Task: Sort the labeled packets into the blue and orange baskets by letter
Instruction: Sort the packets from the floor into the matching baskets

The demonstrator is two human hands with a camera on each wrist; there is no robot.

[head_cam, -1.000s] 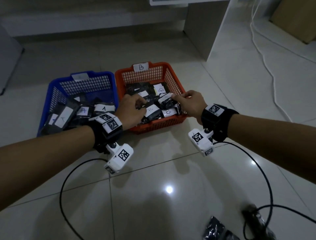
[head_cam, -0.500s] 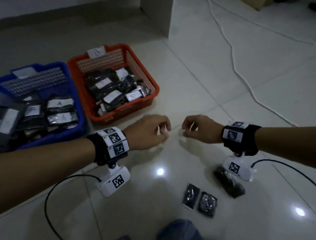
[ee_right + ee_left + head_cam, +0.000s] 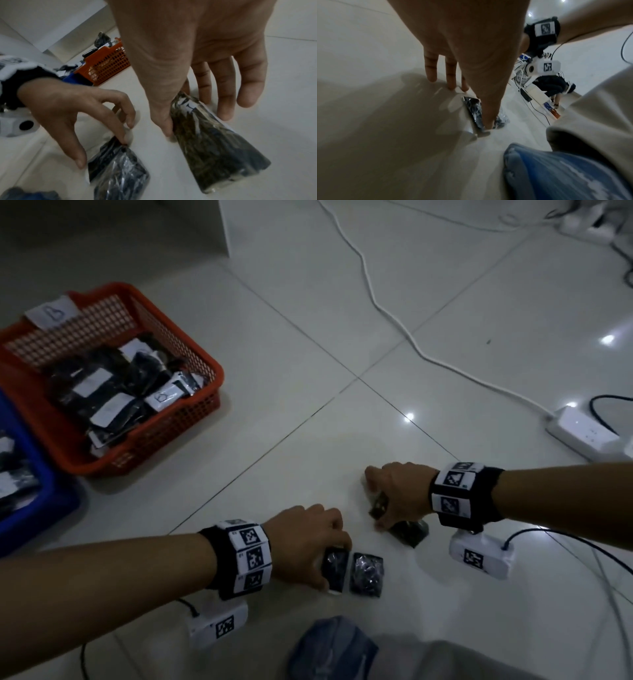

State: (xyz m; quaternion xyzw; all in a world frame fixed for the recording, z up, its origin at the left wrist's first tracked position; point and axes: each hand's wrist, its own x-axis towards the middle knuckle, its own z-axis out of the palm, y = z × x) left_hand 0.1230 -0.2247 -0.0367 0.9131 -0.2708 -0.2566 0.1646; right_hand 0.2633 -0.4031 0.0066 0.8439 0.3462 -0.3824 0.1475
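Note:
The orange basket (image 3: 209,361), tagged B, holds several labelled dark packets, and the blue basket (image 3: 37,491) shows at the left edge. Three dark packets lie on the floor tiles near me. My left hand (image 3: 330,566) pinches the left packet (image 3: 337,575) between thumb and fingertips (image 3: 126,138), tilting it on edge (image 3: 473,112). A second packet (image 3: 367,575) lies untouched beside it. My right hand (image 3: 375,501) grips the third packet (image 3: 214,148), thumb on one side and fingers (image 3: 224,108) on the other. Its white label (image 3: 187,106) is partly hidden.
A white power strip (image 3: 582,436) and a white cable (image 3: 376,302) lie on the floor to the right. Black wrist-camera cables trail beside my arms. My blue-clad knee (image 3: 329,648) is just below the packets. Another person (image 3: 554,86) crouches far behind.
Both hands left the orange basket and came back down to the floor near me. Each hand now holds a loose packet. The baskets have slid to the left of the view.

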